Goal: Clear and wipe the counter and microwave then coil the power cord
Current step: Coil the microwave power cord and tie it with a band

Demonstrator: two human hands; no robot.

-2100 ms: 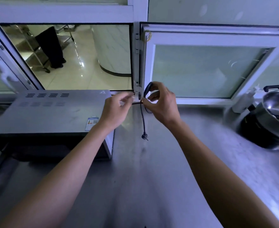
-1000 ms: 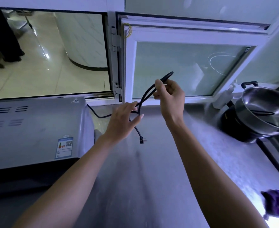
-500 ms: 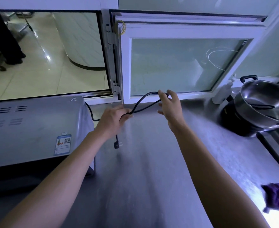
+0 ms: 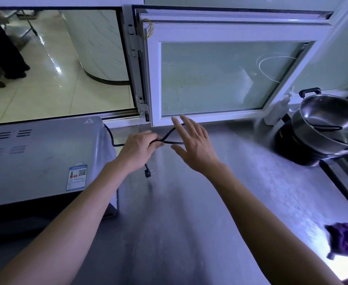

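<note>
I see the left hand (image 4: pixel 138 149) gripping the cord (image 4: pixel 170 142) where its strands cross, fingers curled round it just right of the microwave (image 4: pixel 41 159); half a second ago it held the same crossing, so that grip has stayed; the plug (image 4: pixel 148 173) hangs below the left hand, close above the counter (image 4: pixel 169 223), much as before; the right hand (image 4: pixel 193 145) has changed: earlier its fingertips touched the top of the loop, now its fingers are spread wide and straight, holding nothing, with the loop running behind its palm; I cannot tell whether the palm touches the cord; from the left hand the cord runs left and up behind the microwave's rear corner; beyond the right hand's fingertips stands the window frame (image 4: pixel 210 120); well to its right sits a steel pot (image 4: pixel 331 128), and near the right forearm's far side lies a purple cloth (image 4: pixel 345 239).
</note>
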